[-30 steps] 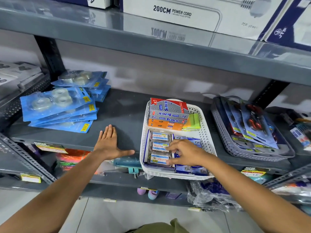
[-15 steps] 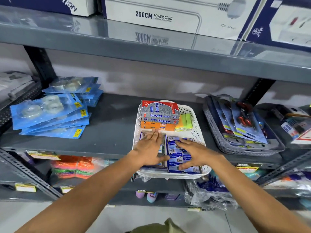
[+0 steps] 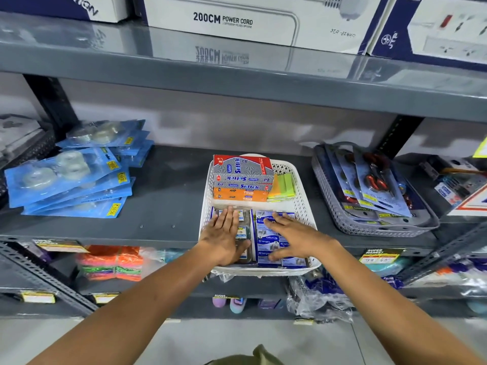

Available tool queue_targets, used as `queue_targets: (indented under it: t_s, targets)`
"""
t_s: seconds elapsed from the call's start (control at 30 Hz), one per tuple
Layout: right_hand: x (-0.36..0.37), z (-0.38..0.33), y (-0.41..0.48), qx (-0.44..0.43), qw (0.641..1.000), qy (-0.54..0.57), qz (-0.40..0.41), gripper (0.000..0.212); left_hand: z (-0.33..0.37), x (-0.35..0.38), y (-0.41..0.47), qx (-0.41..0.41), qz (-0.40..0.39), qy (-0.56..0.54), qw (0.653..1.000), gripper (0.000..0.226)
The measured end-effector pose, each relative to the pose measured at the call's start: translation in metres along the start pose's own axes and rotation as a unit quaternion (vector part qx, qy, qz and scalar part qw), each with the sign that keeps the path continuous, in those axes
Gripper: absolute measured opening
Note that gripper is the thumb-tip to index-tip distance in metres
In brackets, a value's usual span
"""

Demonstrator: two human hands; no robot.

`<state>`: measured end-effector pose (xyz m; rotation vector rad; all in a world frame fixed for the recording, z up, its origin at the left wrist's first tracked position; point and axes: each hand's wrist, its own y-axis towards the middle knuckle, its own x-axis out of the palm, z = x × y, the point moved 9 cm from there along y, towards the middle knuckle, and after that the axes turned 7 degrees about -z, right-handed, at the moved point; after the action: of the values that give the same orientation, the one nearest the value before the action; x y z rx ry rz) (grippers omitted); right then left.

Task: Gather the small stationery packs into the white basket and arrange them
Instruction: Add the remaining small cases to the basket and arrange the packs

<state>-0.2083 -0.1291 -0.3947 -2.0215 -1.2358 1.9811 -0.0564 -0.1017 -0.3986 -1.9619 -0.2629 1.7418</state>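
The white basket [image 3: 301, 201] stands on the grey middle shelf, its front rim at the shelf edge. Its near half holds small clear stationery packs [image 3: 243, 222] on the left and small blue packs [image 3: 266, 239] on the right. My left hand [image 3: 224, 238] lies flat, fingers spread, on the clear packs. My right hand [image 3: 292, 239] lies flat, fingers apart, on the blue packs. Neither hand grips anything. At the basket's far end sit stacked Softek boxes [image 3: 242, 171], orange boxes [image 3: 239, 194] and green and yellow sticky notes [image 3: 283, 187].
Blue tape blister packs [image 3: 71, 177] are piled on the shelf to the left. A grey basket [image 3: 374, 227] of scissors packs stands to the right. Bare shelf [image 3: 168, 196] lies between tape packs and white basket. Power cord boxes [image 3: 224, 21] fill the shelf above.
My left hand moved off the bare shelf into the basket and now rests on the clear packs. My right hand stayed pressing the blue packs, shifting slightly.
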Motion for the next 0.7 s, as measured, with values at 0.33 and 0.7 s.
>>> queue_targets:
  t_s: [0.33,0.7]
  targets:
    - [-0.003,-0.001,-0.006,-0.001,1.0,0.018,0.004,0.105,0.003,-0.006,0.0,0.012,0.029,-0.028,0.999,0.076]
    - [0.001,-0.008,-0.004,0.02,0.999,0.026,0.012,0.101,0.002,0.003,0.011,0.019,-0.007,-0.11,0.994,0.093]
